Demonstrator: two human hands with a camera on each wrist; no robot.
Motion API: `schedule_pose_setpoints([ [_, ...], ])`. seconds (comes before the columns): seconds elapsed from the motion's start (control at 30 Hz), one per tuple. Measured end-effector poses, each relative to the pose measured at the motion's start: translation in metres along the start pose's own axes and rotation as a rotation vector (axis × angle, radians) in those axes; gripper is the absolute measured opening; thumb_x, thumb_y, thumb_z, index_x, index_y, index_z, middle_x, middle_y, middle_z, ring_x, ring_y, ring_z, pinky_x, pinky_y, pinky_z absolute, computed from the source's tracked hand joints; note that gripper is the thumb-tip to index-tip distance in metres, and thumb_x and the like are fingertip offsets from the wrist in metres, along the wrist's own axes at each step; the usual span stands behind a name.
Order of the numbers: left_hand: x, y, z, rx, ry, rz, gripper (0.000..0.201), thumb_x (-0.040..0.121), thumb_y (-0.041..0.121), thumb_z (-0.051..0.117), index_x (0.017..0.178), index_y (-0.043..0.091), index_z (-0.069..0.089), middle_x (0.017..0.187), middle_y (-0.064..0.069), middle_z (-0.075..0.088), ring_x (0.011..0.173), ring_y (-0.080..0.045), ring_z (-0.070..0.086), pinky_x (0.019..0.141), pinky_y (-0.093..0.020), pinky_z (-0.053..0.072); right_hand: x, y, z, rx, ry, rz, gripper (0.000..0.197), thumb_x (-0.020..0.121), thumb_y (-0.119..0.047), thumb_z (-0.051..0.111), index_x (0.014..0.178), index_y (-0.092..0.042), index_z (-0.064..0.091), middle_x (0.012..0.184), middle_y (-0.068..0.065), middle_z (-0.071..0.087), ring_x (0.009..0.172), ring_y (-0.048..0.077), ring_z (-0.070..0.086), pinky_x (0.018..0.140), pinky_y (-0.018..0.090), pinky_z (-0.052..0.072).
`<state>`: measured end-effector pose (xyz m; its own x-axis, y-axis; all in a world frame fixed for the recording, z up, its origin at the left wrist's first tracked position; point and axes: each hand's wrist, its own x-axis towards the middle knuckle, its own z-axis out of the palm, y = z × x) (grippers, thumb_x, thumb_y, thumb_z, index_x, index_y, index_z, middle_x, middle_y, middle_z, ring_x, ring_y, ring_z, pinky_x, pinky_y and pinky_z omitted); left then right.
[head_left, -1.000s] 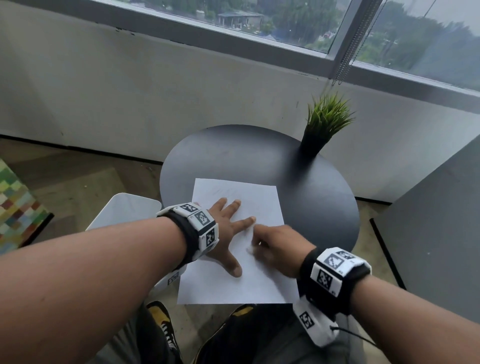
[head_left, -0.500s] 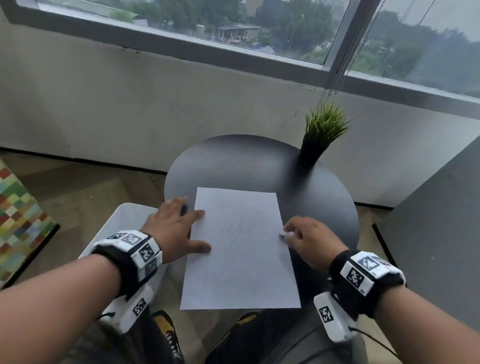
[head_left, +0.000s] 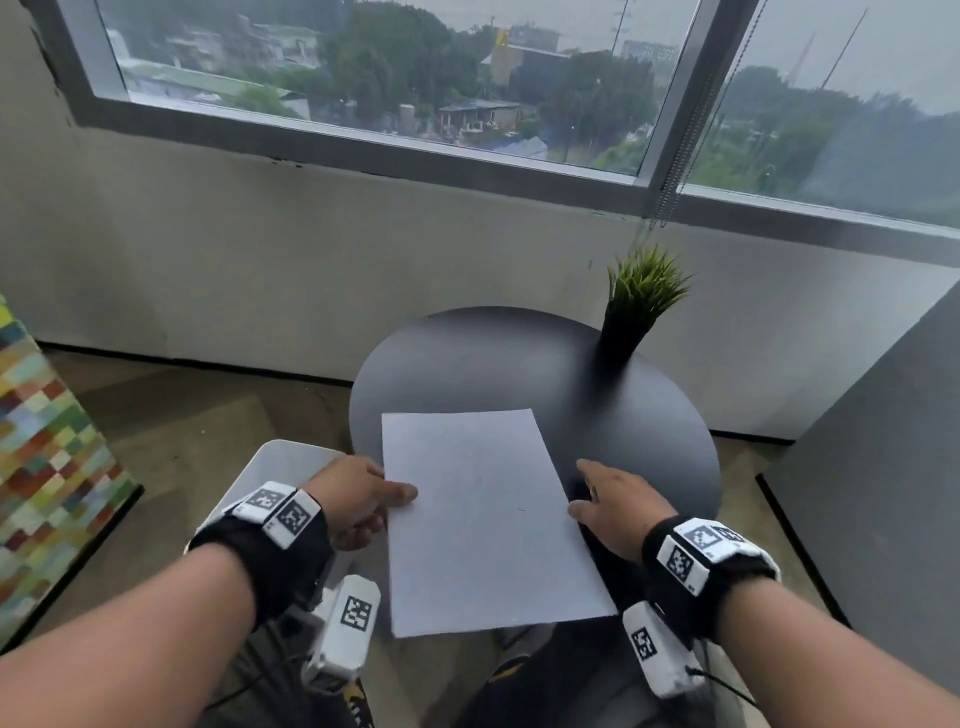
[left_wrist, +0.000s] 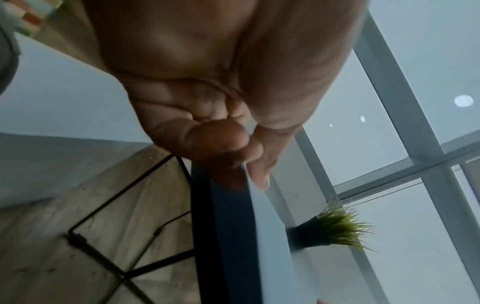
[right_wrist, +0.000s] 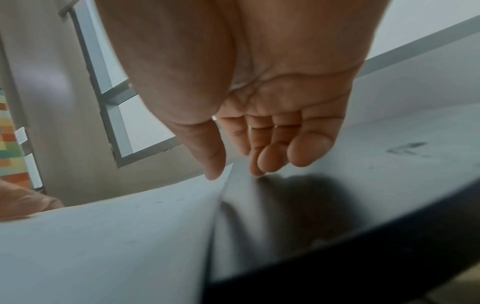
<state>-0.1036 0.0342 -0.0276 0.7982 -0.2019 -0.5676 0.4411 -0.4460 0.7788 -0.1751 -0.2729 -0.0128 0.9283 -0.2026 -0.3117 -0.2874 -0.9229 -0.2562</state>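
Observation:
A white sheet of paper (head_left: 483, 519) lies on a round black table (head_left: 493, 358), its near end hanging over the table's front edge. My left hand (head_left: 395, 493) pinches the sheet's left edge, thumb on top and fingers underneath; the left wrist view shows thumb and forefinger closed on the paper (left_wrist: 270, 236) at my left hand (left_wrist: 246, 172). At the sheet's right edge my right hand (head_left: 579, 488) is relaxed. In the right wrist view my right hand (right_wrist: 236, 172) has its fingertips (right_wrist: 259, 168) on the tabletop beside the paper (right_wrist: 103, 236), holding nothing.
A small green plant in a black pot (head_left: 639, 306) stands at the table's back right. A white seat (head_left: 280, 462) is at the left, a multicoloured panel (head_left: 47, 441) at the far left, and a grey panel (head_left: 883, 493) at the right. A wall and window lie behind.
Both hands left the middle of the sheet and moved apart to its side edges. The left now pinches the left edge; the right's fingers have uncurled. The head view tilted up.

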Motion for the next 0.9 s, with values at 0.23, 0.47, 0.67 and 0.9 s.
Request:
schedule_pose_setpoints([
  [0.23,-0.003,0.036,-0.006,0.158,0.156,0.372,0.014,0.091,0.004,0.070,0.080,0.009,0.063,0.048,0.004,0.050,0.041,-0.020,0.046,0.039,-0.020,0.032,-0.001,-0.001,-0.020,0.220,0.075,0.003,0.060,0.089,-0.038,0.061,0.143,-0.020,0.040,0.117,0.004,0.061,0.112,0.025,0.058,0.092,0.030,0.044],
  [0.47,-0.020,0.086,-0.025,-0.074,0.160,0.546,0.012,0.092,0.012,0.072,0.090,0.009,0.060,0.072,-0.006,0.055,0.040,-0.010,0.049,0.039,-0.017,0.033,0.006,-0.027,-0.059,0.893,0.145,-0.058,0.012,0.090,-0.018,0.065,0.087,-0.016,0.053,0.077,0.010,0.050,0.056,0.017,0.051,0.047,0.027,0.039],
  [0.67,-0.031,0.104,-0.032,-0.171,0.269,0.743,0.015,0.092,0.018,0.073,0.089,0.005,0.064,0.068,-0.003,0.058,0.044,-0.006,0.052,0.042,-0.017,0.039,-0.005,-0.046,-0.098,0.867,0.443,-0.308,0.017,0.090,-0.018,0.063,0.084,-0.003,0.056,0.073,0.009,0.056,0.060,0.015,0.056,0.052,0.030,0.045],
  [0.9,-0.018,0.078,-0.017,0.076,0.268,0.657,0.009,0.092,0.018,0.073,0.084,0.014,0.071,0.072,-0.012,0.069,0.043,-0.011,0.051,0.045,-0.021,0.041,0.002,-0.035,-0.066,0.562,0.441,-0.219,0.013,0.085,-0.033,0.060,0.080,-0.021,0.060,0.081,0.003,0.065,0.079,0.025,0.063,0.071,0.039,0.054],
])
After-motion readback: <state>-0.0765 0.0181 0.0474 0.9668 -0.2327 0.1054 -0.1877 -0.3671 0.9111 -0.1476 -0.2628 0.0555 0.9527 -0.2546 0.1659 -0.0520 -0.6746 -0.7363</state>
